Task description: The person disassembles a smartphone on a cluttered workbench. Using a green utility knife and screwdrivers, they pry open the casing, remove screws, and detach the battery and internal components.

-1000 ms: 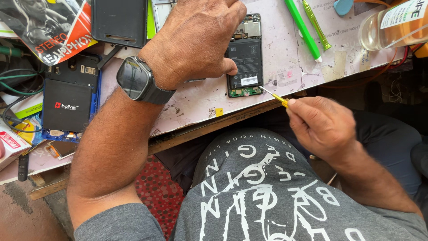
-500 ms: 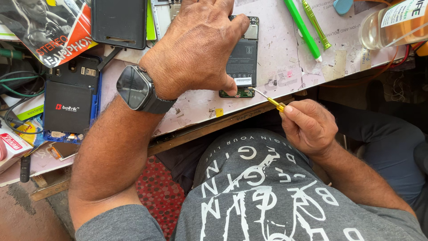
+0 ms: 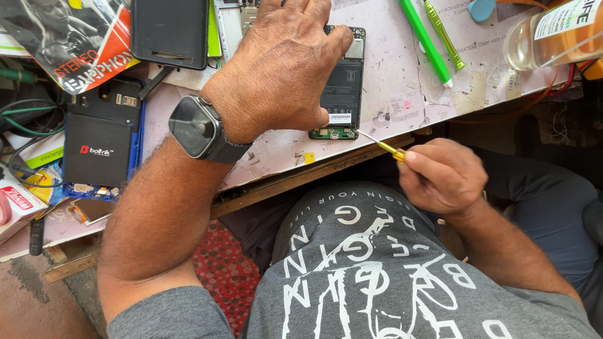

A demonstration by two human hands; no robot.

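Hand (image 3: 279,69) on flat opened phone (image 3: 342,88)

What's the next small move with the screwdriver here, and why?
Probably seat the tip a touch further in and turn. The left hand presses the opened phone flat on the bench, and the right hand has the screwdriver tip at the green board at its lower edge. Whether it sits in a screw is too small to tell.
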